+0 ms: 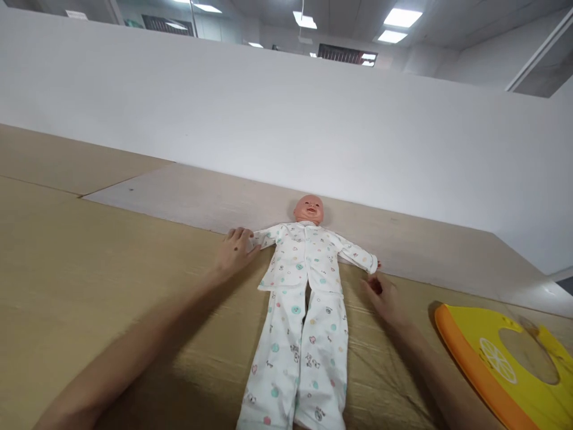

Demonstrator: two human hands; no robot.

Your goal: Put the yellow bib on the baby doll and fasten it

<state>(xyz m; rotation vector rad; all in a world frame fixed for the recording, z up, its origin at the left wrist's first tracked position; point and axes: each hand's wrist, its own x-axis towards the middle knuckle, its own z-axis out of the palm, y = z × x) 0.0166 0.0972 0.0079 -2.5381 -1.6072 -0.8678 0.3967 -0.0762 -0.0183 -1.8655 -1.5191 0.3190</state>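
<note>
A baby doll (310, 209) lies on its back, arms spread, its head toward the white wall. It wears a white printed pajama top (298, 257) and matching pajama pants (322, 358). My left hand (235, 249) is closed over the end of the sleeve on the left, hiding the doll's hand there. At the other side, my right hand (382, 295) is beside the right sleeve's cuff (370, 264), with thumb and fingers curled together. Motion blurs it, and whether it grips the cuff's edge is unclear. The doll's small fingers show past that cuff.
A yellow baby bib (486, 334) with an orange edge lies at the lower right. The brown covered table (111, 269) meets a paler board (201, 194) along its back. Behind it stands a white wall (268, 107) with glass above.
</note>
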